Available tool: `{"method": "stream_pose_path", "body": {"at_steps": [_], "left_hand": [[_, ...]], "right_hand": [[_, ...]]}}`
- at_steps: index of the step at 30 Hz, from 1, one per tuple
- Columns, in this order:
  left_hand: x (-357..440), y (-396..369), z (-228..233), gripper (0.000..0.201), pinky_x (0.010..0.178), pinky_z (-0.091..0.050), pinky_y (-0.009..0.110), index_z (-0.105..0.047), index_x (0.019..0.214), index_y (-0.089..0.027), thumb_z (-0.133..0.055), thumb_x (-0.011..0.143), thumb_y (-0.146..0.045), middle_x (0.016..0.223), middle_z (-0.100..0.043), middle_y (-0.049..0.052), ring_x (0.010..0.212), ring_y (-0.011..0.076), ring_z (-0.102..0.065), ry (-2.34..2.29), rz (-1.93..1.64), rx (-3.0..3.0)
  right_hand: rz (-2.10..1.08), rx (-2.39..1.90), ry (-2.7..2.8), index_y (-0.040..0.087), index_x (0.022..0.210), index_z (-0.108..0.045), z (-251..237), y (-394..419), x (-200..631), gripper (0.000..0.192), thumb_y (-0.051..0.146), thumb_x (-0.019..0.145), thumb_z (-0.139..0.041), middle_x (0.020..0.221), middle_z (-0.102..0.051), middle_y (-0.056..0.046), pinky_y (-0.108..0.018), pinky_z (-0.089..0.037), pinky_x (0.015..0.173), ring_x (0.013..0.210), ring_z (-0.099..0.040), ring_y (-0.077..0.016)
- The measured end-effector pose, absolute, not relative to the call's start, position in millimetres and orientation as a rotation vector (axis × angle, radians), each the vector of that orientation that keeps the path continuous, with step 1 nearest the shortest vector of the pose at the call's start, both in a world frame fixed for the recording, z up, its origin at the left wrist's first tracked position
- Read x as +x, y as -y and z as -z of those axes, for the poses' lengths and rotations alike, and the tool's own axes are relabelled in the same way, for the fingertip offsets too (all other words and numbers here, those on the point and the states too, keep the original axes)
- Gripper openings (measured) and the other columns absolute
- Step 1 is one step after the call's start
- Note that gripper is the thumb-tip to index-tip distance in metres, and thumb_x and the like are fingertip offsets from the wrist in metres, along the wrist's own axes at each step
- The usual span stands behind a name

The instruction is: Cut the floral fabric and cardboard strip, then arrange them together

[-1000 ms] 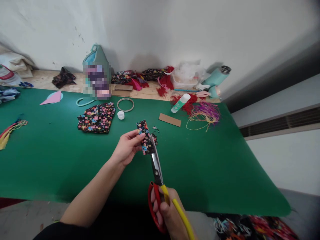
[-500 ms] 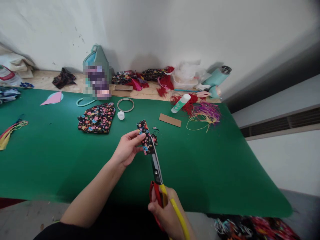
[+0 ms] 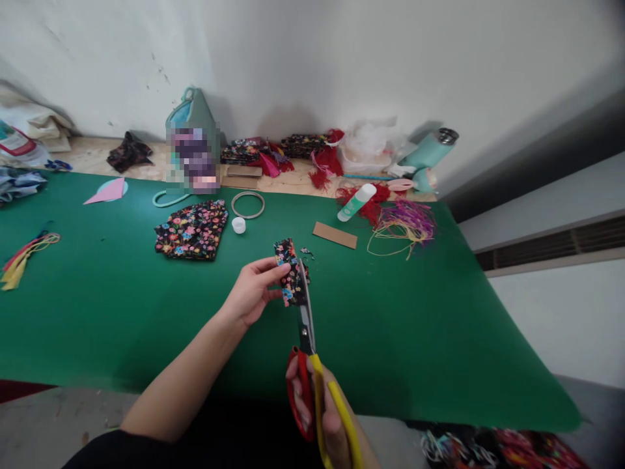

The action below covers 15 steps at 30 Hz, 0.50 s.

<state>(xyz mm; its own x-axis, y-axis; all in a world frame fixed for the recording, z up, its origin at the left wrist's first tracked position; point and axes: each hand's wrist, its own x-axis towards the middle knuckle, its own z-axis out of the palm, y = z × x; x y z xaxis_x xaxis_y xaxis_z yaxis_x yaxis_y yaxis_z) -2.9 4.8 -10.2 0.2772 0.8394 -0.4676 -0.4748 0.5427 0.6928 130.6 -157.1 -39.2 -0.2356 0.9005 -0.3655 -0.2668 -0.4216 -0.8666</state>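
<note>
A person's left hand [image 3: 251, 294] is pinching a small strip of black floral fabric [image 3: 290, 272] between thumb and fingertips, holding it upright above the green mat [image 3: 122, 312], while the right hand [image 3: 325, 417] is gripping the red and yellow handles of a pair of scissors [image 3: 306, 339] at the mat's near edge. The blades are lying nearly closed along the strip's right side, touching it. Tiny offcuts [image 3: 306, 251] are lying on the mat just beyond the strip. Farther back on the mat, a larger piece of the same floral cloth [image 3: 192, 230] is resting left of the strip, with a white cap [image 3: 238, 225] and a thin ring [image 3: 247, 204] just beside it. A brown card strip [image 3: 334, 235], a glue stick [image 3: 356, 201] and a tangle of coloured threads [image 3: 403, 225] are sitting toward the mat's far right corner. A teal bag [image 3: 193, 140] is standing behind the mat against the wall
</note>
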Motion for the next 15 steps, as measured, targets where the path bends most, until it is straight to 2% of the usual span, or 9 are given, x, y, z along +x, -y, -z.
{"method": "stream_pose_path", "body": {"at_steps": [5,9,15], "left_hand": [[-4,-5,10,0.033,0.047,-0.052,0.021,-0.069,0.073,-0.011,-0.086,0.054,-0.031,0.069,-0.065,0.002,0.057,0.0095,-0.058,-0.949,-0.898,0.501],[-2,-4,9,0.038,0.045,-0.050,0.020,-0.070,0.075,-0.009,-0.087,0.052,-0.034,0.067,-0.064,0.002,0.054,0.0090,-0.057,-0.968,-0.872,0.535],[-1,-2,10,0.039,0.043,-0.049,0.020,-0.071,0.078,-0.008,-0.086,0.053,-0.035,0.065,-0.064,0.002,0.051,0.0083,-0.056,-0.966,-0.858,0.556]], "right_hand": [[-1.619,-1.172,0.883,0.022,0.106,-0.053,26,154,127,0.070,0.083,0.072,-0.046,0.070,-0.043,0.003,-0.023,-0.030,0.044,0.052,-0.034,-0.0092],[-1.599,-1.184,1.003,0.021,0.100,-0.051,31,152,128,0.068,0.083,0.075,-0.039,0.069,-0.042,0.003,-0.024,-0.033,0.047,0.052,-0.035,-0.0099],[-1.525,-1.454,1.121,0.020,0.082,-0.049,42,149,129,0.065,0.083,0.066,-0.053,0.063,-0.041,0.004,-0.022,-0.029,0.043,0.052,-0.034,-0.0097]]}}
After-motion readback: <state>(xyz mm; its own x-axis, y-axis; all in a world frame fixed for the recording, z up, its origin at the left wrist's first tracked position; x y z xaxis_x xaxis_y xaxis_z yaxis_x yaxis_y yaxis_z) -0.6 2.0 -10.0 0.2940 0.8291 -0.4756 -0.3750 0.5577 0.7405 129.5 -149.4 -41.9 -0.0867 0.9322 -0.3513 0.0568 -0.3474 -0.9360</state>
